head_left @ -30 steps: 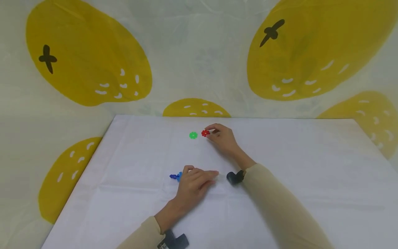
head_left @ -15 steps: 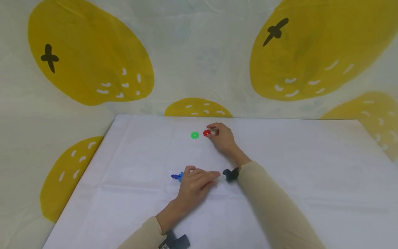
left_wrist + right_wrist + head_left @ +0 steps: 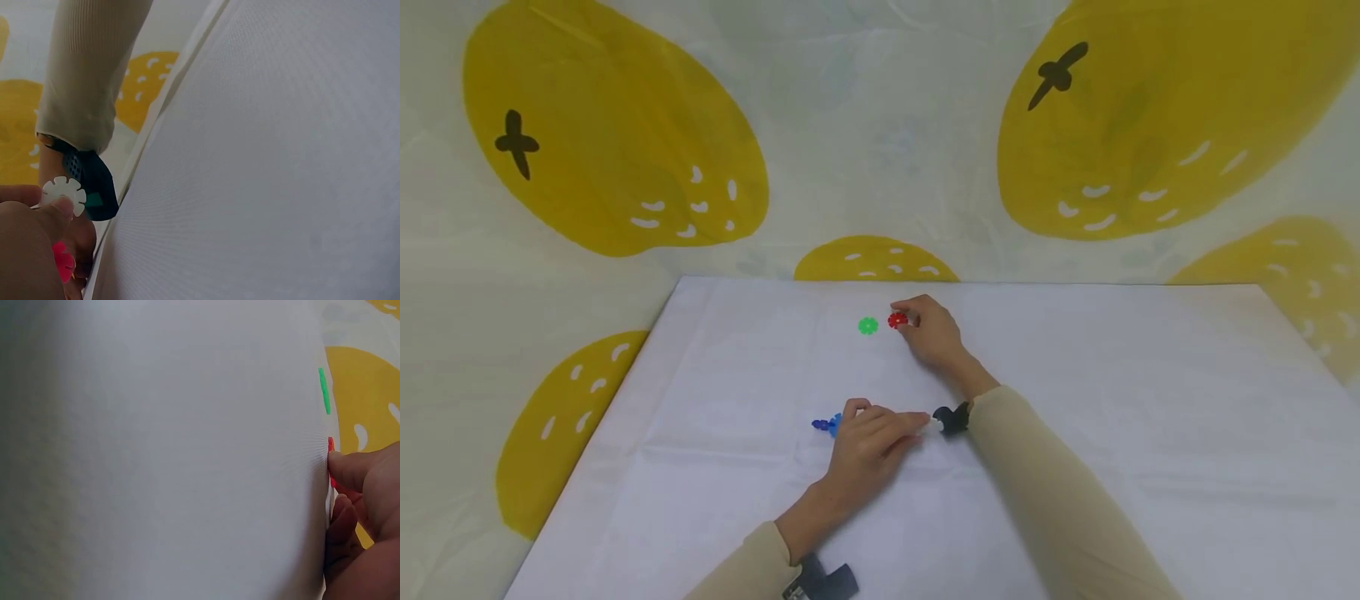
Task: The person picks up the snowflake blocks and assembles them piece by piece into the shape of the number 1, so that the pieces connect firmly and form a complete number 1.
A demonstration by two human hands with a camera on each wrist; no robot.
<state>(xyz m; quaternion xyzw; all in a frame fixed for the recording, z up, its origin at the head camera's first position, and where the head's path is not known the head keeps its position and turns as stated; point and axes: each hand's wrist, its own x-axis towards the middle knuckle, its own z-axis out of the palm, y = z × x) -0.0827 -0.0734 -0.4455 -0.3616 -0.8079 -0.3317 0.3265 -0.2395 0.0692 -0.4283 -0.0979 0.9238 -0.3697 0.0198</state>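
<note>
My left hand pinches a white snowflake disc between thumb and forefinger. Blue snowflake discs stick out on the other side of this hand, partly hidden behind it. Farther back, my right hand has thumb and finger at the right edge of a red snowflake disc on the white table. The right wrist view shows the thumb pressed on that disc, which is seen edge-on. Just left of it lies a green snowflake disc, untouched.
The white-covered table ends at a backdrop printed with yellow fruit. A black wrist camera on the right wrist sits close to the white disc in the head view. Another wrist camera is on the left wrist.
My right forearm and wrist have shifted a little left, while the fingers stay at the red disc. My left hand holds nearly still. The green disc has not moved.
</note>
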